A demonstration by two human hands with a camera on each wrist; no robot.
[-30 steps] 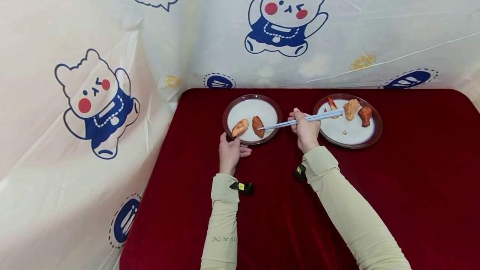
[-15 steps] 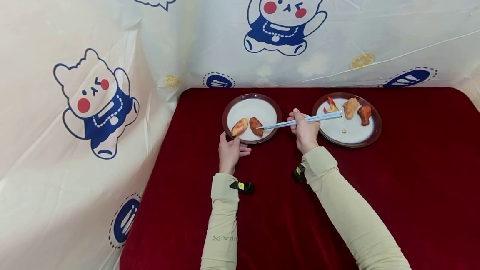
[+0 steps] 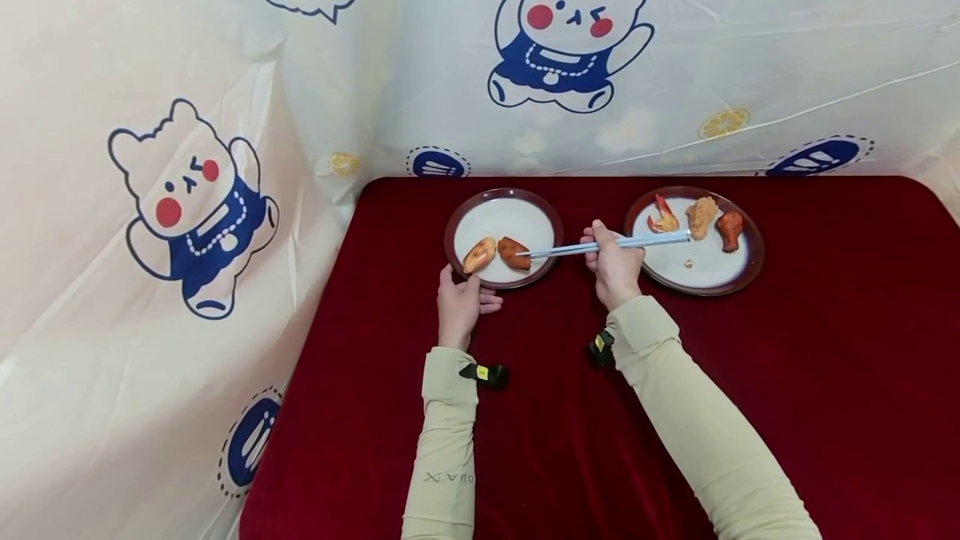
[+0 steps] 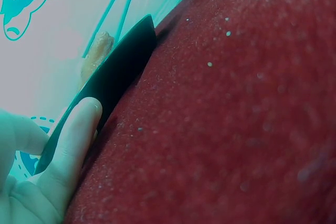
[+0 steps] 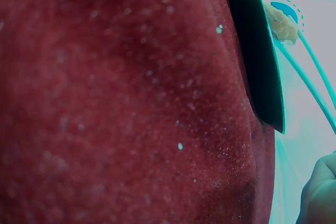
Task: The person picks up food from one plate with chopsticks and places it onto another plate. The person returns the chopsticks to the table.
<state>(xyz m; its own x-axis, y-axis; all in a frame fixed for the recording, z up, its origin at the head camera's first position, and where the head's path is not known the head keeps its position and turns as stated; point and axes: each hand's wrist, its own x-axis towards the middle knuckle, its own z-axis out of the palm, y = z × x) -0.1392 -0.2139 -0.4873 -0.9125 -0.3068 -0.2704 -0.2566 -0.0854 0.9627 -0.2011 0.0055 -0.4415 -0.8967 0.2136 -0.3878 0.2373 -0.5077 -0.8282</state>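
Note:
My right hand (image 3: 617, 269) holds a pair of pale blue chopsticks (image 3: 566, 249) with the tips pointing left. They touch a dark brown, wing-shaped piece of fried food (image 3: 514, 254) on the left plate (image 3: 510, 211), which is white with a brown rim. Just left of that piece lies a lighter golden one (image 3: 480, 255). At the plate's near-left rim my left hand (image 3: 459, 311) pinches the edge; the left wrist view shows a finger and the thumb (image 4: 79, 135) on either side of it. Only part of my right hand (image 5: 320, 192) appears in the right wrist view.
On the right stands a second brown-rimmed plate (image 3: 712, 273). It bears a red-orange claw-like piece (image 3: 663, 217), a tan fried piece (image 3: 702, 218), a reddish-brown drumstick (image 3: 730, 231) and a small crumb. Dark red cloth (image 3: 540, 407) covers the table; a printed curtain (image 3: 420, 40) hangs behind.
The dark brown piece has turned from nearly upright to a flatter slant and shifted slightly left toward the golden one. My right hand has dipped a little; my left hand stays at the rim.

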